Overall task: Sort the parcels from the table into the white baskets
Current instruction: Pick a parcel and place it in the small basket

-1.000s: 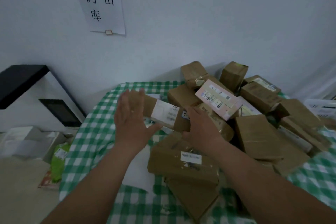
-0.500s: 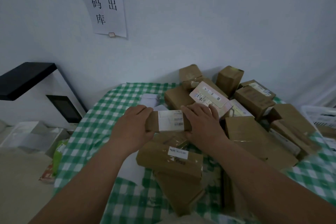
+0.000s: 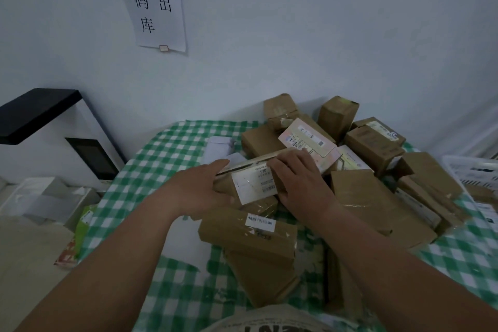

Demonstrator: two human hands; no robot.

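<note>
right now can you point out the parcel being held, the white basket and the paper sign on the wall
held parcel (image 3: 254, 183), head view, on its white label.
white basket (image 3: 474, 170), head view, on its rim at the right edge.
paper sign (image 3: 156, 3), head view, on the sheet's middle among the characters.

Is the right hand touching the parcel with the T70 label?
Touching. The head view shows the right hand gripping the T70 parcel, fingers over its top edge.
</note>
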